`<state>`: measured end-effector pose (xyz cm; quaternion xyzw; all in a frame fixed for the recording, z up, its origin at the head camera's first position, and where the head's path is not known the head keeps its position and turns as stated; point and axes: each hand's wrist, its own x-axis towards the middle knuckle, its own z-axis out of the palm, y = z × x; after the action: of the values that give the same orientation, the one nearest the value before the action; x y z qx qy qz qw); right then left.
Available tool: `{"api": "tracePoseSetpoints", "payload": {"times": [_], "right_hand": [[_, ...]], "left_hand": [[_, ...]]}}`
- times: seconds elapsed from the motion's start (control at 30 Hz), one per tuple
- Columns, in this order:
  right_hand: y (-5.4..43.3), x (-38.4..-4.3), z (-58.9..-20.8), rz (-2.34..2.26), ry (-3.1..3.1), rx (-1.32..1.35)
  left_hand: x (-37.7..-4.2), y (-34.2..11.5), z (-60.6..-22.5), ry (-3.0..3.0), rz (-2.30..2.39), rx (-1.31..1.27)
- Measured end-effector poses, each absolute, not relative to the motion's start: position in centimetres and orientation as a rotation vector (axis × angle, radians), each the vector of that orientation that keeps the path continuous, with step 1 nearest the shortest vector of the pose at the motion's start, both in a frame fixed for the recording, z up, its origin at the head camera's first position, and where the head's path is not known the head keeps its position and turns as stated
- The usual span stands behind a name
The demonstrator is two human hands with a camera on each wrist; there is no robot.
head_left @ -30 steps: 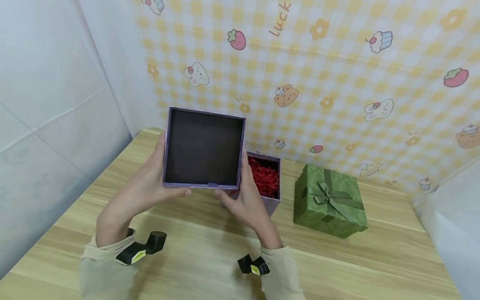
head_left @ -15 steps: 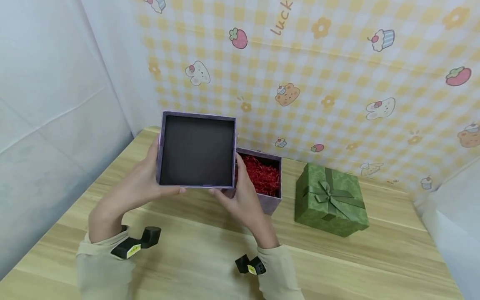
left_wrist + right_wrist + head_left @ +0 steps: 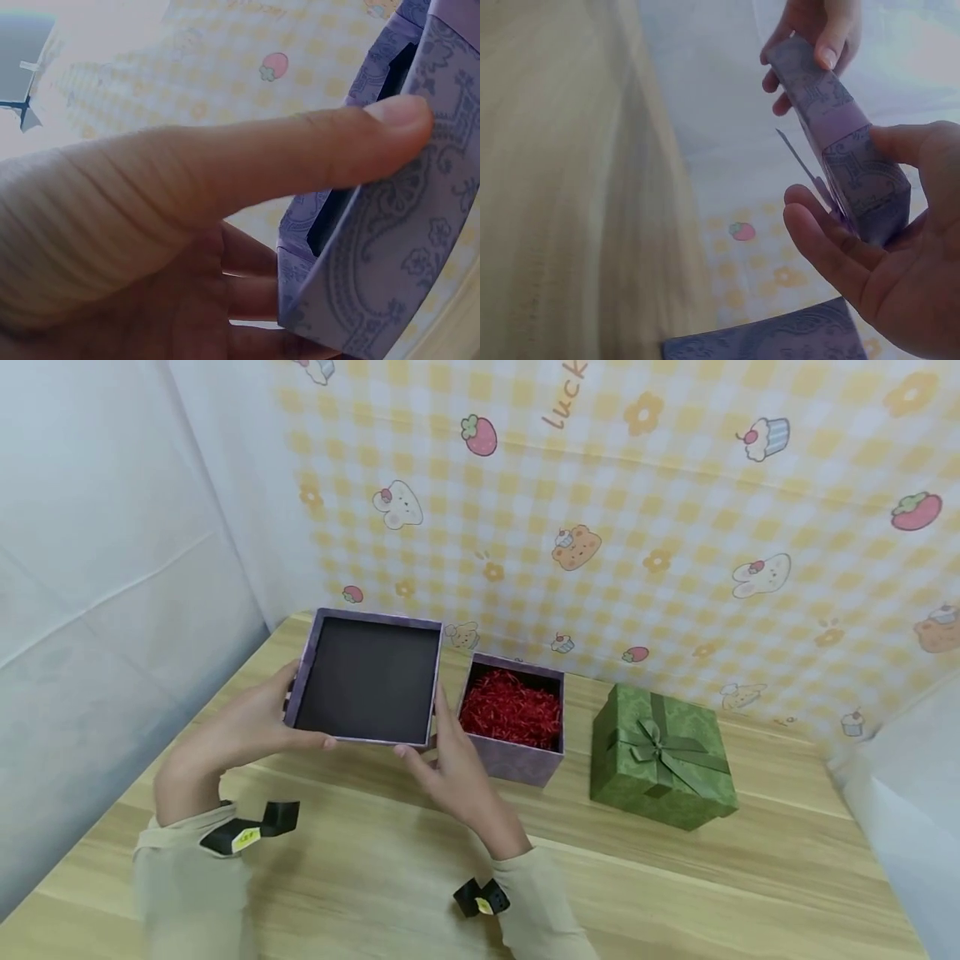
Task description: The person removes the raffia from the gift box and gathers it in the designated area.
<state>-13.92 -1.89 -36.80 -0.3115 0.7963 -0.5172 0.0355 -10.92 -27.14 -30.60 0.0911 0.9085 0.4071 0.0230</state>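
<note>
Both hands hold a purple patterned box lid (image 3: 367, 680), its dark hollow inside facing up toward the head camera. The left hand (image 3: 251, 720) grips the lid's left side, thumb along the near edge; the left wrist view shows that thumb on the lid's side wall (image 3: 409, 217). At the lid's right side, the right hand (image 3: 457, 768) grips it with thumb at the near edge and fingers beneath. In the right wrist view a purple ribbon band crosses the lid's wall (image 3: 855, 161). Right of the lid stands the purple box (image 3: 517, 762), filled with red shredded paper (image 3: 512, 708).
A green gift box (image 3: 660, 756) with a ribbon bow stands right of the purple box on the wooden table (image 3: 360, 877). Behind the table hangs a yellow checked cloth (image 3: 645, 510). A white wall sheet (image 3: 112, 527) borders the left side.
Both hands have carried the lid left and downward, tilting it somewhat flatter. More of the purple box and its red paper now shows. The green box has stayed in place.
</note>
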Motion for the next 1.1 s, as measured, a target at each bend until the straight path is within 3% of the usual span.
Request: {"api": "tracePoseSetpoints", "payload": {"times": [0.6, 1.1], "right_hand": [[-2.6, -14.8, -41.8, -1.326, 2.566, -0.887], [-2.4, -15.2, -42.4, -1.143, 2.586, -0.776]], "left_hand": [[-13.7, -27.8, -34.5, 2.64, 1.228, 0.128], [-14.9, -27.4, -36.3, 2.651, 1.127, 0.096]]}}
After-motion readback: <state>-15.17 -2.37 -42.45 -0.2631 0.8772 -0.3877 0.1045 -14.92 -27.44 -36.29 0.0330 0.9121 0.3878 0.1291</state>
